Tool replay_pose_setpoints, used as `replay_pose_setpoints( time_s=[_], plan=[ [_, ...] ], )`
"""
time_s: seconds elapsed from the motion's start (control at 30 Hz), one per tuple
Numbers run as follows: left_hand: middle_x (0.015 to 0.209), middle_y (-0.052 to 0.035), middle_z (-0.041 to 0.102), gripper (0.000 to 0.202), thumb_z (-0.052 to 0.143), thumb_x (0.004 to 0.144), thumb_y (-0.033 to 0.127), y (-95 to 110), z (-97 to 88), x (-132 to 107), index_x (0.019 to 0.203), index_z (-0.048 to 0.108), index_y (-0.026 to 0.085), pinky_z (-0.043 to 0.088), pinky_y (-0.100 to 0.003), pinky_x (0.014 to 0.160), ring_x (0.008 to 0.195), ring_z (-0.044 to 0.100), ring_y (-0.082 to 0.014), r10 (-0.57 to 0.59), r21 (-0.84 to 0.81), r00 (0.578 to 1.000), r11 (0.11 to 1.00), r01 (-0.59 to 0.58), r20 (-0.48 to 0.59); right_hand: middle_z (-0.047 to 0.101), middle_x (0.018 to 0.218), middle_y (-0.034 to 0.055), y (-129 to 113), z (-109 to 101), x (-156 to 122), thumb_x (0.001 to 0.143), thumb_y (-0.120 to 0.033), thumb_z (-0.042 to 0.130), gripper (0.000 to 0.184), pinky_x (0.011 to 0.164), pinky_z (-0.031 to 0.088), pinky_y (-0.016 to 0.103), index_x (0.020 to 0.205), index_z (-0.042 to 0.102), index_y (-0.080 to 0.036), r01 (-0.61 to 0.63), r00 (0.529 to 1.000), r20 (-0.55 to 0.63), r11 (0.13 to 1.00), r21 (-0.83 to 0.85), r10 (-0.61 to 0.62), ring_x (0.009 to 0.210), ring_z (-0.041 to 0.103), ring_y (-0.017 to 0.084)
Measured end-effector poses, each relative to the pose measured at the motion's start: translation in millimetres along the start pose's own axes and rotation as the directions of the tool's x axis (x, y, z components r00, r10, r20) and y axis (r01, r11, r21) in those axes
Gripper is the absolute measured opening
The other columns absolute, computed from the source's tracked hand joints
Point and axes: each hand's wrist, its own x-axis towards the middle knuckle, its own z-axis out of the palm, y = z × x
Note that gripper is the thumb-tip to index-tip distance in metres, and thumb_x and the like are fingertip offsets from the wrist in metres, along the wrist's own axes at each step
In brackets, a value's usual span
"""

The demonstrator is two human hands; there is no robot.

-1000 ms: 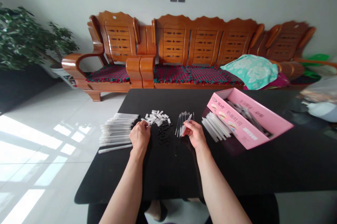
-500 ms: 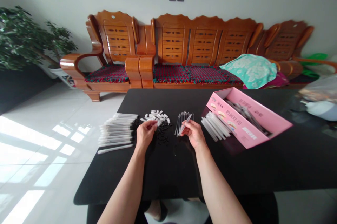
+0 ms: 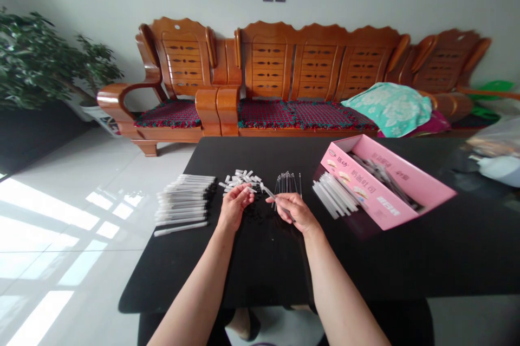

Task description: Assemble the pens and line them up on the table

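My right hand [image 3: 293, 211] is closed around a clear pen barrel [image 3: 271, 193] that points left toward my left hand. My left hand [image 3: 234, 205] pinches a small white cap at its fingertips, close to the barrel's tip. Both hover over a pile of small black parts [image 3: 255, 209] on the black table [image 3: 260, 265]. Behind them lie loose white caps [image 3: 242, 178] and a bunch of thin refills [image 3: 286, 182]. A stack of assembled white pens [image 3: 182, 201] lies to the left.
A bundle of clear barrels [image 3: 333, 196] lies beside an open pink box [image 3: 385, 194] holding more pens at the right. Wooden sofas stand behind the table, a potted plant at far left, plastic bags at far right.
My left hand left the white caps with one pinched and moved right. My right hand turned the barrel so its tip points left, bringing the hands together.
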Motion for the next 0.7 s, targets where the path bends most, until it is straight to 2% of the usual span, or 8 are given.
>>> replay_pose_setpoints(
  time_s=[0.1,0.27,0.5,0.7],
  plan=[
    [0.074,-0.0017,0.064,0.037,0.084,0.065,0.028,-2,0.9,0,0.092,0.069,0.008,0.052,-0.018,0.062,0.064,0.061,-0.0078,0.019,-0.001,1.000,1.000,-0.019,0.011,0.044,0.041,-0.0074,0,2,-1,0.085,-0.040,0.062,0.037,0.033,0.016,0.017,0.102,0.074,-0.009,-0.020,0.998,0.062,0.993,-0.112,0.027,0.033,0.030,0.004],
    [0.075,-0.0019,0.064,0.036,0.082,0.068,0.032,-5,2.6,-2,0.094,0.068,0.010,0.052,-0.019,0.060,0.065,0.062,-0.0093,0.040,0.046,0.998,0.998,-0.043,0.050,0.043,0.039,-0.0077,-1,3,-2,0.085,-0.041,0.062,0.039,0.033,0.016,0.018,0.103,0.074,-0.008,-0.022,0.998,0.055,0.984,-0.179,0.033,0.033,0.028,0.004],
    [0.073,-0.0035,0.067,0.038,0.080,0.069,0.038,-6,8.6,-8,0.092,0.070,0.011,0.052,-0.021,0.057,0.060,0.062,-0.0110,0.094,0.258,0.992,0.960,-0.111,0.080,0.042,0.039,-0.0077,-1,4,-1,0.086,-0.043,0.060,0.039,0.034,0.016,0.019,0.099,0.075,-0.009,-0.015,0.999,0.042,0.970,-0.243,0.025,0.034,0.026,0.005],
    [0.058,-0.0010,0.063,0.035,0.074,0.073,0.044,-6,12.7,-10,0.079,0.068,0.010,0.046,-0.019,0.046,0.047,0.056,-0.0093,0.155,0.365,0.987,0.916,-0.163,0.050,0.041,0.041,-0.0076,-5,8,-1,0.085,-0.040,0.061,0.032,0.038,0.017,0.020,0.090,0.075,-0.011,0.000,1.000,0.029,0.957,-0.289,0.008,0.037,0.030,0.005]
  ],
)
